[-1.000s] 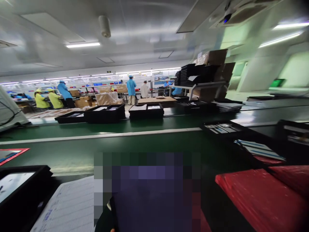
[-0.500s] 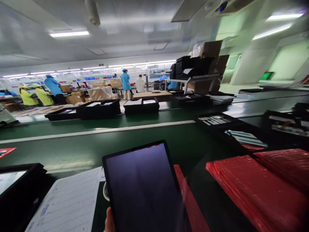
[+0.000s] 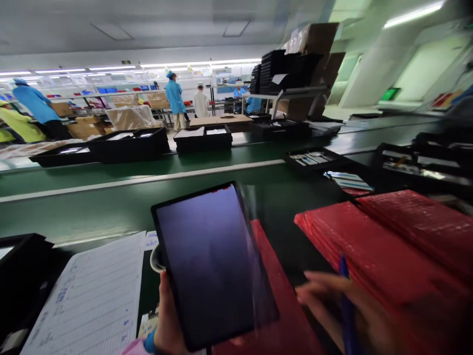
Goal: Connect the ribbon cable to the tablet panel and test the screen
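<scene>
A tablet [image 3: 216, 261] with a dark, faintly reflecting screen stands tilted in front of me. My left hand [image 3: 168, 315] grips its lower left edge, the thumb along the side and the other fingers mostly hidden behind. To the tablet's right is my right hand [image 3: 332, 301], blurred, with a blue pen [image 3: 346, 305] held among its fingers. It is apart from the tablet. A faint see-through strip [image 3: 251, 202] shows by the tablet's upper right edge. Under and beside the tablet lies a red plastic sleeve [image 3: 291, 310]. A roll of tape [image 3: 155, 260] is partly hidden behind the tablet.
A printed form [image 3: 92, 296] lies at left beside a black tray [image 3: 25, 276]. Stacked red sleeves [image 3: 384, 246] fill the right side. More black trays [image 3: 203, 143] stand along the green bench [image 3: 111, 214]. People in blue coats [image 3: 175, 96] are far off.
My right hand has come into view with the blue pen. The tablet shows more fully, and more of my left hand is visible. The camera view has tipped downward.
</scene>
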A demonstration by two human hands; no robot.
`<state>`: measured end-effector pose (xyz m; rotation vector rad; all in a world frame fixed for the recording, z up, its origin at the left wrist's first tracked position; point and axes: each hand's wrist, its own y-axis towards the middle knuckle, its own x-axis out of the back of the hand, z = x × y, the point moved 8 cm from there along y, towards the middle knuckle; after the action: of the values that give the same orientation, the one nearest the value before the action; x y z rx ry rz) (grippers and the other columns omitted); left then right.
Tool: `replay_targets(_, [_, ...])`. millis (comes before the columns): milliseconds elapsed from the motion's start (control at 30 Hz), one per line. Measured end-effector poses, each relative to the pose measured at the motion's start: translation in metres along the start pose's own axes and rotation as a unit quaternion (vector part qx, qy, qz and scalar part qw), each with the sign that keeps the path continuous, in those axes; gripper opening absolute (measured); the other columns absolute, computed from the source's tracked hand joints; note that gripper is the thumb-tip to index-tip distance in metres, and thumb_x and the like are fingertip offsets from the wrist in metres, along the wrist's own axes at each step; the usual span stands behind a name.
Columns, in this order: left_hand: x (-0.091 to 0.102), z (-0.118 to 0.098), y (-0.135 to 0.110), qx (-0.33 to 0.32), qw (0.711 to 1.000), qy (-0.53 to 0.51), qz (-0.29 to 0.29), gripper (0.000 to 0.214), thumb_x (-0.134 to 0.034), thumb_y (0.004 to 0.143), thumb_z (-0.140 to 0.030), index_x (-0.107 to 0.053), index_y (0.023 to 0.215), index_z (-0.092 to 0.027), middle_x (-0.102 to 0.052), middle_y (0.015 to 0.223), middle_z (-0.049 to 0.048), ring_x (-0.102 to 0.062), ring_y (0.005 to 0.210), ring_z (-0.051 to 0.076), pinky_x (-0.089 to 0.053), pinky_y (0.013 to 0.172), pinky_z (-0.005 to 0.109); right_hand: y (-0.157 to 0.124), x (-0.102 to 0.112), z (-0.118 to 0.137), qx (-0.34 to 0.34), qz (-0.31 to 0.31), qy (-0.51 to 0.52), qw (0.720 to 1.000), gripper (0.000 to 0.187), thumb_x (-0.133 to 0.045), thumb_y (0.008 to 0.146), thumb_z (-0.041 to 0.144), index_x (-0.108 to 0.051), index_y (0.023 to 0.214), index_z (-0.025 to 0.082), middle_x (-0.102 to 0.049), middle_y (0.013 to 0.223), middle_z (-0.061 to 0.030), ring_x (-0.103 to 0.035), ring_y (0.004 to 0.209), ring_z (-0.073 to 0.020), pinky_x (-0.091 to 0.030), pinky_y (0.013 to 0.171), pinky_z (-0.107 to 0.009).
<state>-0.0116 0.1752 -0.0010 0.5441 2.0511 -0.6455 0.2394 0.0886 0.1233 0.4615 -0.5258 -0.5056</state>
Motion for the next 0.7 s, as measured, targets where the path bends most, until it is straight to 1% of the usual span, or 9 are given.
replay_targets(167, [0.015,-0.008,-0.004,-0.022,0.976,-0.044,-0.211,0.062,-0.041,0.082,-0.076,-0.079,0.093,-0.029,-0.078,0.096,0.0021,-0.066,0.113,0.028,-0.047,0.104,0.038,0.085,-0.036,0.073,0.182,0.155,-0.062,0.969,0.019,-0.07,0.079,0.006,-0.068,0.091,0.021,-0.073,0.078,0.0057,-0.071,0.067,-0.0101,-0.053,0.063,-0.013])
replay_targets(233, [0.015,-0.013,-0.008,-0.055,0.954,-0.048,-0.292,0.066,-0.03,0.088,-0.074,-0.079,0.087,-0.029,-0.078,0.086,0.0016,-0.069,0.106,0.024,-0.047,0.103,0.032,0.109,-0.044,0.091,0.22,0.16,-0.174,0.947,0.019,-0.074,0.075,0.008,-0.071,0.091,0.017,-0.072,0.073,0.0072,-0.072,0.07,-0.0123,-0.05,0.063,-0.014])
replay_targets(300, [0.008,-0.017,-0.011,-0.081,0.94,-0.036,-0.33,0.067,-0.026,0.091,-0.07,-0.079,0.084,-0.029,-0.078,0.081,0.0007,-0.073,0.091,0.02,-0.048,0.1,0.028,0.129,-0.047,0.101,0.232,0.142,-0.285,0.919,0.012,-0.064,0.083,0.017,-0.073,0.089,0.013,-0.073,0.075,0.0079,-0.072,0.081,-0.0142,-0.048,0.07,-0.015])
replay_targets(367, [0.0,-0.018,-0.01,-0.083,0.939,-0.021,-0.333,0.069,-0.023,0.093,-0.068,-0.078,0.082,-0.028,-0.078,0.078,0.0007,-0.073,0.074,0.018,-0.051,0.096,0.027,0.144,-0.049,0.11,0.241,0.126,-0.369,0.889,0.053,-0.024,0.092,0.026,-0.069,0.09,-0.002,-0.073,0.091,0.0023,-0.066,0.096,-0.0134,-0.042,0.072,-0.015])
replay_targets(433, [-0.001,-0.017,-0.01,-0.079,0.938,-0.011,-0.337,0.073,-0.019,0.094,-0.067,-0.078,0.081,-0.026,-0.077,0.076,0.0019,-0.072,0.064,0.018,-0.053,0.092,0.03,0.156,-0.05,0.12,0.26,0.123,-0.421,0.86,0.067,-0.004,0.083,0.02,-0.061,0.091,-0.015,-0.069,0.107,-0.0074,-0.059,0.106,-0.0149,-0.039,0.071,-0.014])
replay_targets(500, [0.004,-0.017,-0.01,-0.086,0.937,-0.005,-0.338,0.076,-0.016,0.094,-0.067,-0.077,0.083,-0.024,-0.077,0.075,0.0034,-0.072,0.062,0.019,-0.056,0.088,0.034,0.165,-0.049,0.132,0.289,0.113,-0.446,0.839,0.049,-0.023,0.09,0.017,-0.063,0.101,-0.011,-0.069,0.111,-0.0109,-0.061,0.108,-0.0209,-0.045,0.076,-0.018])
replay_targets(567, [0.01,-0.02,-0.008,-0.101,0.947,-0.002,-0.306,0.072,-0.021,0.093,-0.068,-0.077,0.089,-0.024,-0.078,0.079,0.0043,-0.072,0.063,0.021,-0.057,0.085,0.037,0.172,-0.048,0.143,0.309,0.096,-0.462,0.826,0.027,-0.055,0.087,0.012,-0.067,0.111,0.008,-0.073,0.106,-0.0069,-0.067,0.103,-0.0278,-0.052,0.078,-0.028])
replay_targets(600, [0.011,-0.02,-0.005,-0.106,0.956,-0.001,-0.272,0.068,-0.025,0.092,-0.068,-0.077,0.092,-0.025,-0.078,0.082,0.0043,-0.073,0.065,0.022,-0.058,0.084,0.037,0.174,-0.048,0.147,0.313,0.091,-0.471,0.82,0.027,-0.06,0.086,0.011,-0.067,0.112,0.015,-0.073,0.103,-0.0055,-0.069,0.1,-0.0293,-0.052,0.076,-0.031])
replay_targets(700, [0.005,-0.021,0.003,-0.106,0.984,0.01,-0.141,0.055,-0.041,0.089,-0.067,-0.077,0.097,-0.026,-0.079,0.088,0.0036,-0.074,0.07,0.023,-0.058,0.084,0.037,0.176,-0.052,0.147,0.312,0.109,-0.489,0.807,0.025,-0.054,0.09,0.012,-0.065,0.113,0.015,-0.07,0.101,-0.0042,-0.067,0.098,-0.0262,-0.045,0.072,-0.029])
